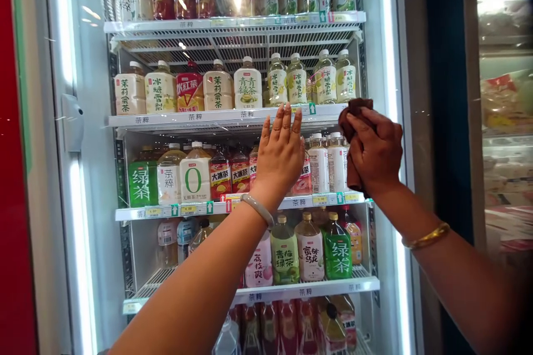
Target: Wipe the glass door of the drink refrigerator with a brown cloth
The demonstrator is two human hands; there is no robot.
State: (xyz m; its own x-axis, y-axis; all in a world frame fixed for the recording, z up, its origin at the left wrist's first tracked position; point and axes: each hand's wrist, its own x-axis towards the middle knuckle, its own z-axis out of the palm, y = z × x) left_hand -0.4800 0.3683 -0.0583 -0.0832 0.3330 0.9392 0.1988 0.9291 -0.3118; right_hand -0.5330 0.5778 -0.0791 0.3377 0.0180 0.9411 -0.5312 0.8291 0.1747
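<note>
My left hand (281, 152) lies flat against the glass door (104, 72) of a lit drinks fridge, fingers stretched upward and holding nothing. A pale bangle circles that wrist. To its right, my right hand (381, 147) is closed around a crumpled brown cloth (355, 163), which bunches above and below the fingers at the glass. A gold-coloured bangle sits on the right wrist. Behind the glass, shelves carry rows of bottled drinks, among them a white bottle with a green 0 (195, 172) and a green-labelled bottle (338, 247).
On the door's left side is a white handle-like fitting (74, 123). Bright light strips (397, 94) run down both sides. A dark vertical panel (447, 66) stands at the right, with another stocked cabinet (506, 177) beyond. A red surface (14, 205) borders the far left.
</note>
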